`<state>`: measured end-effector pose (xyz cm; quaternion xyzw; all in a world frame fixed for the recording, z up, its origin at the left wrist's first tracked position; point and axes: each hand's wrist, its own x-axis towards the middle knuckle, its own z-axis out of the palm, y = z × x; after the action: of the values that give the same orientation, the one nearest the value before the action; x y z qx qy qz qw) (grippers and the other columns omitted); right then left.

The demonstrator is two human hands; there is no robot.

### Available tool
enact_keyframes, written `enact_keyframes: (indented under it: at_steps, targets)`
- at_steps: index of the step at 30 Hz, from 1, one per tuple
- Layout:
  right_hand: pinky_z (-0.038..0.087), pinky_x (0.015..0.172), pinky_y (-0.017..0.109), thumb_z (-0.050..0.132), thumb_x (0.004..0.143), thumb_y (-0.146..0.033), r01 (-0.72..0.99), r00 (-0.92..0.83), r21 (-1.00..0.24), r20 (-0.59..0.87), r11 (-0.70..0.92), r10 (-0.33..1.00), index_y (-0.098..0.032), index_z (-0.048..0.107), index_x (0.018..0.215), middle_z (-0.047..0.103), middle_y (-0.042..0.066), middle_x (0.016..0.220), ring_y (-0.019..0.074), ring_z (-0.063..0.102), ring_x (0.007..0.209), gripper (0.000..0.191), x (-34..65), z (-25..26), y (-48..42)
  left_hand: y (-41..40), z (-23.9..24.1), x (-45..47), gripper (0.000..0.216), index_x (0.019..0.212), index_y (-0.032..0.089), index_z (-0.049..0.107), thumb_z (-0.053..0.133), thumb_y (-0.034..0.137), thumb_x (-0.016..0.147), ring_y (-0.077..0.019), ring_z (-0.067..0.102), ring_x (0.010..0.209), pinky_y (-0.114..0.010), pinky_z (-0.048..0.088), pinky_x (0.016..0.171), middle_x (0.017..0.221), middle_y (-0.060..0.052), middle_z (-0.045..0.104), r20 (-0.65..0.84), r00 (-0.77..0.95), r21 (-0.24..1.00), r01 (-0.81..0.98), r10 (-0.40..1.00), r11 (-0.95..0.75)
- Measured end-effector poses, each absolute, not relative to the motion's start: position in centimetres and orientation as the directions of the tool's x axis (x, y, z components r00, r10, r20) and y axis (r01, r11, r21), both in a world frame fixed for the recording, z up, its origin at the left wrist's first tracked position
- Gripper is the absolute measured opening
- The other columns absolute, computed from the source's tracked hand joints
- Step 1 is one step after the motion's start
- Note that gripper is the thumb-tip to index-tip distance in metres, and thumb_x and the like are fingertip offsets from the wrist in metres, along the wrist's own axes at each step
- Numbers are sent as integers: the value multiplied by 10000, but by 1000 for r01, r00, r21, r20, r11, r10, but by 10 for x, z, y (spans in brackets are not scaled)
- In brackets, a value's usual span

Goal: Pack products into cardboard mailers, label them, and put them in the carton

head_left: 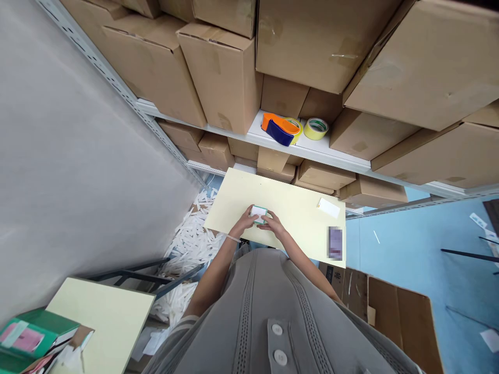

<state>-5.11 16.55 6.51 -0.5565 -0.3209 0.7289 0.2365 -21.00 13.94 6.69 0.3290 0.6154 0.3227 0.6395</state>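
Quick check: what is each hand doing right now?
Left hand: closed on the small white-and-green box.
Right hand: closed on the same box.

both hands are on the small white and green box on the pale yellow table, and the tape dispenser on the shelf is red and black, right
Not quite. The tape dispenser on the shelf is orange and dark blue, as the head view shows. The rest holds: the left hand and right hand are on the small white and green box on the pale yellow table.
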Motion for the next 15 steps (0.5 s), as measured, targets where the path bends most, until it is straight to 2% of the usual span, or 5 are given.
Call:
enact_keyframes:
  at_steps: [5, 9, 13, 15]
  targets:
    - [605, 773, 388, 719, 783, -335, 8, -250, -720, -674, -694, 696, -167, 327, 1402, 675, 79, 887, 172, 697, 615, 752, -52, 66, 166, 142, 66, -201, 689, 1421, 338, 321, 598, 399, 794, -159, 599, 916, -249, 487, 686, 1297, -72, 529, -595, -34, 802, 34, 803, 596]
    - [591, 767, 360, 719, 786, -366, -88, -354, -642, -694, -761, 627, -227, 350, 1352, 669, 67, 933, 179, 708, 688, 690, -43, 65, 171, 141, 66, -202, 737, 1420, 333, 331, 650, 411, 760, -140, 604, 837, -238, 481, 666, 1317, -83, 517, -601, -36, 799, 6, 799, 601]
    - [580, 704, 397, 531, 861, -570, -210, -418, -429, -773, -878, 478, -216, 435, 1227, 653, 92, 961, 202, 696, 716, 518, -36, 60, 175, 132, 63, -210, 758, 1400, 292, 379, 697, 419, 723, -224, 577, 1037, -276, 494, 740, 1404, -120, 445, -524, 28, 851, -15, 851, 525]
    - [569, 692, 381, 497, 875, -556, -182, -399, -327, -837, -927, 374, -187, 483, 1151, 654, 85, 890, 196, 677, 695, 460, -36, 55, 175, 126, 57, -212, 758, 1369, 259, 427, 729, 402, 689, -272, 500, 1184, -313, 490, 824, 1415, -126, 435, -435, 83, 900, 4, 897, 436]
